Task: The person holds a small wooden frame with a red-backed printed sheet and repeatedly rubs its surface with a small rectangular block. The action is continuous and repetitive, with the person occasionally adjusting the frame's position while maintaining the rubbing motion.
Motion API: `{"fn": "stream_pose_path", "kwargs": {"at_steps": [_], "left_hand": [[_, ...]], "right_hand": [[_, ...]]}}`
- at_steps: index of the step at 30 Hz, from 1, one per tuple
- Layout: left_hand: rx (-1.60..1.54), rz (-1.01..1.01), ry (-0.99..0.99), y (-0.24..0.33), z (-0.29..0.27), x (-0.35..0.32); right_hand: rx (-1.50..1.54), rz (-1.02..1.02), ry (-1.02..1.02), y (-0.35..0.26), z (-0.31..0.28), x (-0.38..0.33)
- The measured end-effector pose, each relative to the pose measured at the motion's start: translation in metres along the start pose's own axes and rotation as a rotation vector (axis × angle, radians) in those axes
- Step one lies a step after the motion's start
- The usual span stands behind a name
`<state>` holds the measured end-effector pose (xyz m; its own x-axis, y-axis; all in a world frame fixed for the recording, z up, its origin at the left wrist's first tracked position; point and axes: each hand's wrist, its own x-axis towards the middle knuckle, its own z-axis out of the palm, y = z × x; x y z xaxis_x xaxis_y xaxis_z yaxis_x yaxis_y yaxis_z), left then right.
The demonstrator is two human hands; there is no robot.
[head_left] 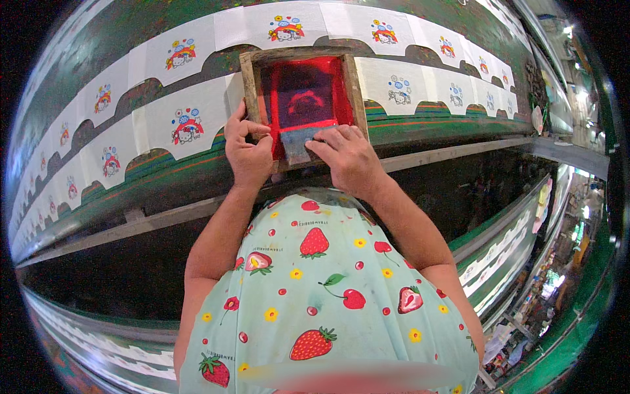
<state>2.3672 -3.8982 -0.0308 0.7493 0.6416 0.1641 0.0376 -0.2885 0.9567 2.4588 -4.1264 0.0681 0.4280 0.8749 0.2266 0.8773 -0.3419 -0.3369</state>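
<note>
A wooden screen-printing frame (357, 92) lies flat on the table over a row of white fabric pieces. Red ink covers its mesh (338, 82), with a dark central area showing a curved motif. My left hand (248, 148) grips the frame's near left corner, its fingers curled along the side rail. Inside the frame, at the near end of the mesh, my right hand (351, 154) closes round a squeegee (295, 143) with a worn blue-grey surface. The fabric piece under the frame is mostly hidden.
Left of the frame, printed pieces (188, 125) carry a red arc; those on the right (399, 92) show none. A farther row of printed pieces (285, 27) runs behind. A metal rail (453, 152) edges the green table. Cluttered shelving (525, 315) stands at right.
</note>
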Motion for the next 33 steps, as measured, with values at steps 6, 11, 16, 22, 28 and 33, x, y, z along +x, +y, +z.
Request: {"fn": "stream_pose_path", "kwargs": {"at_steps": [6,11,16,22,28,33], "left_hand": [[0.059,0.038,-0.008,0.001,-0.004,0.003],[0.012,0.046,0.004,0.017,0.0,0.004],[0.016,0.063,0.006,0.042,0.053,-0.007],[-0.021,0.057,-0.016,0.057,0.157,-0.022],[-0.222,-0.016,-0.012,0.067,0.226,-0.037],[-0.213,-0.067,-0.013,0.071,0.233,-0.041]], "right_hand": [[0.178,0.02,-0.038,0.002,-0.006,-0.019],[0.27,0.184,0.286,0.034,-0.015,-0.052],[0.566,0.491,0.412,0.081,-0.025,-0.102],[0.494,0.503,0.454,0.155,-0.056,-0.159],[0.515,0.477,0.436,0.213,-0.085,-0.201],[0.567,0.41,0.402,0.233,-0.094,-0.213]]}}
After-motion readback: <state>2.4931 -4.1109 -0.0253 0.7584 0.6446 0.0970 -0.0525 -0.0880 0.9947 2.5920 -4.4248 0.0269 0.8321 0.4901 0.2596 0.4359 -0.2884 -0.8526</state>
